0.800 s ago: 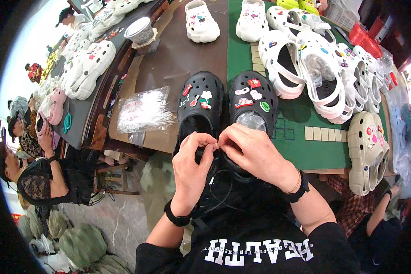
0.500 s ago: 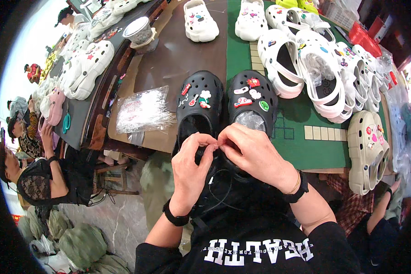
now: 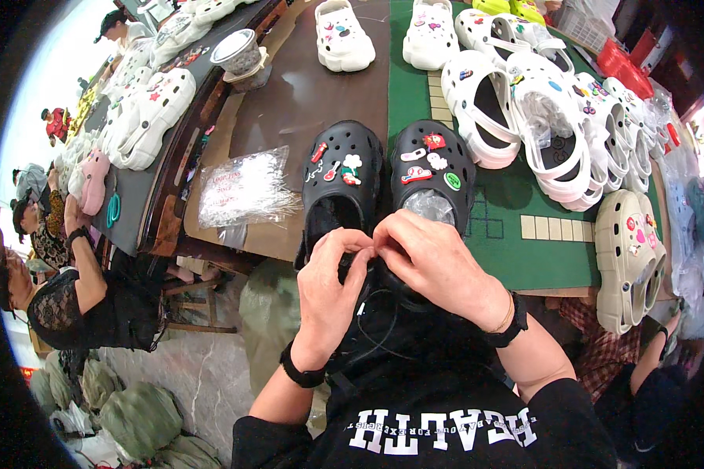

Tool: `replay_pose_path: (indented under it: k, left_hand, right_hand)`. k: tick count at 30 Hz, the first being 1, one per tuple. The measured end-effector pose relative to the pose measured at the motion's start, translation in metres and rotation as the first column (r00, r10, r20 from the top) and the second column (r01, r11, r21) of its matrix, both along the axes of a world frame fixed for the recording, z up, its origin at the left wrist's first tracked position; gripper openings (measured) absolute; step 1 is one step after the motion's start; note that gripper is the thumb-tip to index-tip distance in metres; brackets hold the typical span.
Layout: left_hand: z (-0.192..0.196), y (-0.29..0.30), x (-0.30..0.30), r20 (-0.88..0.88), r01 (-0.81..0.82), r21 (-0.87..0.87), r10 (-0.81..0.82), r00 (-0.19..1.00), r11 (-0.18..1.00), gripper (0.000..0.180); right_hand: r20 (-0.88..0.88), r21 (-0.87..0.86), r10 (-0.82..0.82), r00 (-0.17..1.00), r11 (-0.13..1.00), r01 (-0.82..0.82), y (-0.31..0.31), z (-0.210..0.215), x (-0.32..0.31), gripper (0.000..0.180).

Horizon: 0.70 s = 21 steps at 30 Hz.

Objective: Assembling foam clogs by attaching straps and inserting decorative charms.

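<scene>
Two black clogs with colourful charms stand side by side at the table's near edge, toes pointing away from me. The left black clog [image 3: 342,156] has an open, dark inside; clear plastic shows in the opening of the right black clog [image 3: 434,160]. My left hand [image 3: 332,273] and my right hand [image 3: 422,254] meet over the gap between their heels. Both pinch thumb against forefinger, fingertips together. Whatever lies between the fingertips is too small to make out. Below the hands, a thin, faint loop [image 3: 383,344] shows against my black shirt.
A clear bag of thin white plastic strands [image 3: 246,191] lies to the left, with a lidded tub [image 3: 238,55] behind it. White clogs [image 3: 481,109] crowd the green mat; beige clogs [image 3: 627,262] stand at its right edge. A co-worker [image 3: 70,301] handles a pink clog [image 3: 95,181] at left.
My hands hold almost the same pinch in the same place. At left, the co-worker's arm and the pink clog have shifted slightly. An arm at the far right has moved a little.
</scene>
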<state>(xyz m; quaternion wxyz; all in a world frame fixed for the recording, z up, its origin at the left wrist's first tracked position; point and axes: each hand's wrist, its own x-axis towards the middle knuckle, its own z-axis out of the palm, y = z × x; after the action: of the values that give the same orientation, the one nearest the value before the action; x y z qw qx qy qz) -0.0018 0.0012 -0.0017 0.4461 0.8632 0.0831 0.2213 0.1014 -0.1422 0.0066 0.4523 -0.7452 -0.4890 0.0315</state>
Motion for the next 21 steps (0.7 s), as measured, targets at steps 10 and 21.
replay_pose_path:
  k: [10,21]
  left_hand:
    - [0.0002,-0.0043,0.0,0.021,-0.05,-0.129,0.054,0.998,0.99,0.013]
    - [0.0018,-0.0005,0.0017,0.013,-0.028,0.016,0.028,1.0,0.999,0.012]
  right_hand:
    - [-0.017,-0.024,0.002,1.0,1.0,-0.002,-0.0012,0.0018,-0.0012,0.012]
    - [-0.033,0.007,-0.011,0.999,1.0,0.011,0.0004,0.0013,0.001,0.011]
